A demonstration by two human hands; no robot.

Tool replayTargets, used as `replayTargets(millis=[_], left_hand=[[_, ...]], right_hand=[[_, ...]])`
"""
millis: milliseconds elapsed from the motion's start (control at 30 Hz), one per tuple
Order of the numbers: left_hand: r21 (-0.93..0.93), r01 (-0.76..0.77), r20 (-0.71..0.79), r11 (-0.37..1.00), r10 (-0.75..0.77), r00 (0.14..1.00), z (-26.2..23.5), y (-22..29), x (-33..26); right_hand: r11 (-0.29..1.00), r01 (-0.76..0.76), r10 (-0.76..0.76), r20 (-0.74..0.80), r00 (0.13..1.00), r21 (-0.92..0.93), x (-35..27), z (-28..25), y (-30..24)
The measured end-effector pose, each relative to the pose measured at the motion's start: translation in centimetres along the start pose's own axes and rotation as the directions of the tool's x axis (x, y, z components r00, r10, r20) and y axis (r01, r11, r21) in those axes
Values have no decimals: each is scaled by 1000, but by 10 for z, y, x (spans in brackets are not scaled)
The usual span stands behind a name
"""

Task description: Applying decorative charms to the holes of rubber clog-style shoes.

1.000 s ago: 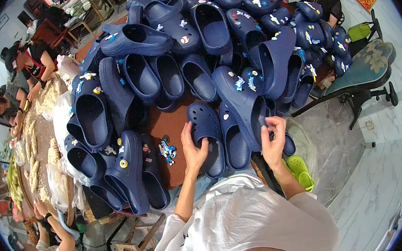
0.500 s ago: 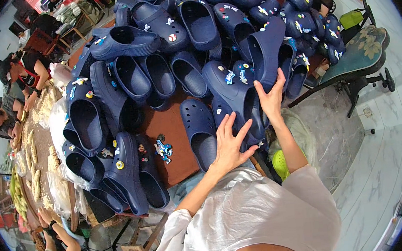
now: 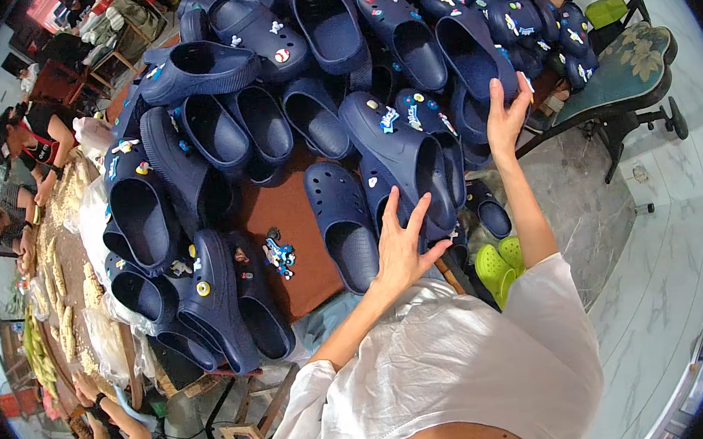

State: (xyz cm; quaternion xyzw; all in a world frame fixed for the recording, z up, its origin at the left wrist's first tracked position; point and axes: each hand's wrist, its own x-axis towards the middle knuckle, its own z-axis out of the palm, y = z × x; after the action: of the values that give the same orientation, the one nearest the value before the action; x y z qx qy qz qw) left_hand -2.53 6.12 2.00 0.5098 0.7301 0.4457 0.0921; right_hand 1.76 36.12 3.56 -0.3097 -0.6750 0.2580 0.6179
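Navy clogs (image 3: 395,143), smooth, rounded, perforated; left fingers (image 3: 390,218) splayed over one; right fingers (image 3: 496,108) parted at a heel, grip unclear

Left hand (image 3: 404,251) spread at navy clog (image 3: 393,141); right hand (image 3: 509,120) at second clog (image 3: 470,49).

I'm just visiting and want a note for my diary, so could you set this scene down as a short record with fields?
Work surface: brown tabletop, heaped with navy clogs, many carrying colourful charms
Left hand: open grip, fingers spread over the heel end of a star-decorated clog
Right hand: fingertips at the heel of a tilted clog; firmness of grip unclear
Loose pieces: blue-and-white charms on the tabletop
Below, right: lime-green clogs
Far right: flower-patterned chair
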Motion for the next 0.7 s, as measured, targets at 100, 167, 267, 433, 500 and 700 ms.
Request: replayTargets(millis=[100, 167, 267, 433, 500, 700], left_hand=[[-126, 107, -16, 986, -110, 994, 9, 5, 0], [-187, 173, -13, 967, -179, 984, 14, 8, 1], [-253, 213, -55, 944, -234, 971, 16, 14, 1], [-313, 214, -145, 925, -269, 952, 18, 8, 3], [-356, 243, -152, 902, -313, 938, 13, 7, 3], [-534, 219, -169, 817, -357, 919, 8, -16, -3]], right_hand=[[998, -43, 37, 129, 991, 47, -13, 2, 14], [977, -169, 144, 184, 972, 131, -26, 4, 2], [972, -221, 201, 198, 959, 82, -41, 3, 6], [980, -192, 186, 103, 977, 54, -93, -22, -18], [944, -325, 315, 130, 940, 60, -122, -39, -16], [924, -288, 352, 261, 899, -253, -176, -69, 3]])
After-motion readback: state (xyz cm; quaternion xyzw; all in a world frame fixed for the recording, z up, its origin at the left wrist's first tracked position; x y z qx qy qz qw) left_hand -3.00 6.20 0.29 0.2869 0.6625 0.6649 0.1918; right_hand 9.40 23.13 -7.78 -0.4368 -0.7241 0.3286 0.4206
